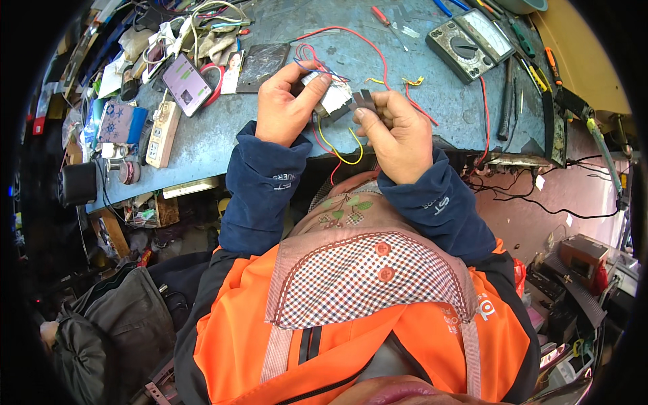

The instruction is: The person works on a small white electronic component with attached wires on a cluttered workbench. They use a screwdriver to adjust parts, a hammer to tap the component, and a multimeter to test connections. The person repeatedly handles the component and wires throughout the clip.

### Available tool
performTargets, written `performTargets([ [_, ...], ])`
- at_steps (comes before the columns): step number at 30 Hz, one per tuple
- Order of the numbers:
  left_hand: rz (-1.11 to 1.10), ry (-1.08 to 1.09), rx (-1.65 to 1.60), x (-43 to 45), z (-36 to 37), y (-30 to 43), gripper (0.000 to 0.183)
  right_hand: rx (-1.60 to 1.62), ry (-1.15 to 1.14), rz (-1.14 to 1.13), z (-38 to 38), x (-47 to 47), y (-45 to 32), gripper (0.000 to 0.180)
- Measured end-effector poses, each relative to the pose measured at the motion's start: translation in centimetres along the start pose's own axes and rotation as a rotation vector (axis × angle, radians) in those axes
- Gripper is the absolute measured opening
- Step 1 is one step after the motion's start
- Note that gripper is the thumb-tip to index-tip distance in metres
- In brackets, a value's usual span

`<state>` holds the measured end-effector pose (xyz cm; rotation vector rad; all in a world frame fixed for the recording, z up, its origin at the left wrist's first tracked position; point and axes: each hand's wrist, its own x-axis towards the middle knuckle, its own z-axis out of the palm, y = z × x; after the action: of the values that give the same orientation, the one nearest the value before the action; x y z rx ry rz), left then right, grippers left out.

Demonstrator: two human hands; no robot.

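Observation:
My left hand (291, 101) grips a small coil assembly (335, 98) wrapped in white material, with red, blue and yellow wires coming off it. Just to its right, my right hand (397, 131) pinches a few thin dark metal strips (363, 100), which look like transformer laminations, between thumb and fingers. Their tips are close to the coil's right end; whether they touch it cannot be told. A yellow wire (360, 152) loops below the coil over the bench's front edge. Behind the hands, a red wire (377, 48) curves across the blue bench (324, 43).
An analog multimeter (468, 45) lies at the back right, near a screwdriver with a red handle (379, 16) and several other tools. At left are a dark metal plate (263, 66), a smartphone (186, 85), a power strip (163, 132) and tangled cables. A red lead (484, 116) hangs over the front edge.

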<state>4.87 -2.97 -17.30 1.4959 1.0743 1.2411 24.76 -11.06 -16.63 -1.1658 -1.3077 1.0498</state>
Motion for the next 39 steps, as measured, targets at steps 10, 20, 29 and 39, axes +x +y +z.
performTargets([
  [10, -0.023, -0.003, 0.030, -0.1, 0.1, 0.7, 0.024, -0.380, 0.152, -0.374, 1.2, 0.3, 0.2, 0.017],
  [20, 0.080, -0.175, -0.028, -0.2, -0.8, 0.6, 0.049, -0.664, 0.207, -0.644, 2.1, 0.4, -0.7, 0.019],
  [29, -0.047, -0.236, -0.201, 0.0, -1.1, 0.9, 0.055, -0.085, 0.018, -0.188, 1.7, 0.9, -0.1, 0.013],
  [39, -0.113, -0.233, -0.220, 0.1, -0.9, 1.5, 0.051, 0.201, 0.017, 0.030, 2.0, 1.1, 0.0, 0.012],
])
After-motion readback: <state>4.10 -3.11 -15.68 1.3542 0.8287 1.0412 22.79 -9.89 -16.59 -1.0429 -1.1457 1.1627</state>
